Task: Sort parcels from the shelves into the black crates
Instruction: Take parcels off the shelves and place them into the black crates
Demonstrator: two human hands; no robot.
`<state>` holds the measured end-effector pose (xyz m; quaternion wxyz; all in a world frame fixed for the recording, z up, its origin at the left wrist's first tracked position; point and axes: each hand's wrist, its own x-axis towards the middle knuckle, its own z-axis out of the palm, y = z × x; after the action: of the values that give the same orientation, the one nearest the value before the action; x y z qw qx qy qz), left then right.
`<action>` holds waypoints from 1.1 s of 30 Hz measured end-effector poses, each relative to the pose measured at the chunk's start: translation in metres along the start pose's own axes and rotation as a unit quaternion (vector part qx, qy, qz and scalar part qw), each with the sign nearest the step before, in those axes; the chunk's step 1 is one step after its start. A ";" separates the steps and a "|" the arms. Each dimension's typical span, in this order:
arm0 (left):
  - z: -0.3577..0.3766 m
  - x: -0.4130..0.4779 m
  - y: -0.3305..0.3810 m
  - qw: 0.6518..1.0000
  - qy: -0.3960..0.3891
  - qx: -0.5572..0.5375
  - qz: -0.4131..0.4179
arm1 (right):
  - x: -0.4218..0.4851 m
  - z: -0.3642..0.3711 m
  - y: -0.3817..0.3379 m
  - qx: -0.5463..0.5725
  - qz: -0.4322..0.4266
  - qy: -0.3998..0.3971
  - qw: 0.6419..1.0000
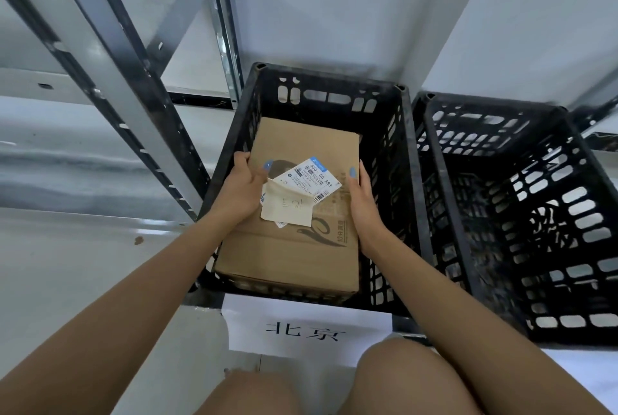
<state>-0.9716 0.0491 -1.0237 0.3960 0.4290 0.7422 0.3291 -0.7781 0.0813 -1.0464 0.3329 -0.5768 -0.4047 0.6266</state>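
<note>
A brown cardboard parcel (pixel 301 143) lies inside the left black crate (pixel 409 180), nearly filling it. A white shipping label (pixel 309 178) and a cream note sit on its top face. My left hand (pixel 242 185) grips the parcel's left edge, thumb on top near the label. My right hand (pixel 363 195) grips the right edge, thumb on top and fingers down between box and crate wall. A second black crate (pixel 535 214) stands directly to the right, with nothing visible in it.
A white paper sign (pixel 307 327) with black characters hangs on the front of the left crate. Grey metal shelf uprights (pixel 110 80) slant across the left. White wall stands behind the crates. My knees (pixel 394 378) show at the bottom edge.
</note>
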 end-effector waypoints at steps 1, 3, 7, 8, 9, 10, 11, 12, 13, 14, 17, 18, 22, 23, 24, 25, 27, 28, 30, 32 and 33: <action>0.001 0.000 -0.001 1.000 0.002 0.005 0.004 | 0.000 0.001 -0.001 -0.002 -0.003 0.003 1.000; 0.003 0.002 -0.004 1.000 0.013 0.024 0.009 | 0.001 0.002 -0.001 -0.002 -0.011 0.006 1.000; 0.006 0.004 -0.008 0.991 0.054 0.117 0.046 | 0.001 0.004 -0.001 -0.035 -0.029 0.034 0.998; 0.007 0.002 -0.007 0.986 0.063 0.139 0.061 | -0.001 0.004 0.000 -0.053 -0.037 0.047 0.997; 0.007 -0.001 -0.005 0.982 0.070 0.155 0.078 | -0.003 0.005 -0.001 -0.071 -0.045 0.062 0.995; 0.007 -0.003 -0.003 0.979 0.077 0.165 0.096 | -0.004 0.005 -0.002 -0.086 -0.059 0.070 0.992; 0.006 -0.003 -0.001 0.975 0.084 0.170 0.115 | -0.005 0.005 -0.004 -0.101 -0.074 0.071 0.990; 0.005 -0.003 0.000 0.973 0.089 0.169 0.129 | -0.005 0.004 -0.007 -0.109 -0.093 0.067 0.987; 0.004 -0.003 0.002 0.973 0.095 0.160 0.138 | -0.005 0.004 -0.012 -0.119 -0.106 0.065 0.985; 0.003 -0.002 0.005 0.973 0.105 0.144 0.145 | -0.003 0.003 -0.017 -0.124 -0.123 0.061 0.983; 0.000 -0.001 0.020 0.977 0.127 0.074 0.155 | 0.002 -0.001 -0.037 -0.078 -0.161 0.042 0.983; 0.001 -0.002 0.026 0.978 0.126 0.050 0.158 | 0.004 -0.003 -0.042 -0.067 -0.170 0.037 0.983; 0.001 -0.010 0.066 0.981 0.113 -0.025 0.154 | -0.007 -0.005 -0.083 -0.064 -0.167 -0.016 0.984; -0.001 -0.016 0.083 0.983 0.104 -0.040 0.143 | -0.015 -0.007 -0.099 -0.067 -0.160 -0.033 0.984; -0.005 -0.025 0.102 0.986 0.091 -0.059 0.126 | -0.026 -0.009 -0.118 -0.073 -0.155 -0.048 0.984; -0.011 -0.036 0.123 0.987 0.080 -0.079 0.113 | -0.040 -0.010 -0.141 -0.081 -0.150 -0.059 0.984; -0.026 -0.061 0.172 0.987 0.076 -0.101 0.100 | -0.070 -0.016 -0.190 -0.088 -0.144 -0.075 0.983; -0.037 -0.074 0.199 0.986 0.079 -0.106 0.097 | -0.086 -0.019 -0.217 -0.086 -0.140 -0.079 0.983; -0.061 -0.102 0.258 0.987 0.078 -0.110 0.089 | -0.121 -0.026 -0.275 -0.077 -0.133 -0.080 0.985; -0.089 -0.135 0.321 0.986 0.075 -0.118 0.096 | -0.161 -0.035 -0.337 -0.061 -0.135 -0.073 0.986; -0.103 -0.153 0.353 0.984 0.072 -0.126 0.103 | -0.184 -0.042 -0.368 -0.050 -0.138 -0.067 0.987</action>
<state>-0.8798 0.0436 -0.6361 0.3566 0.4249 0.6730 0.4892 -0.7341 0.0898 -0.6354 0.3591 -0.4883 -0.5325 0.5908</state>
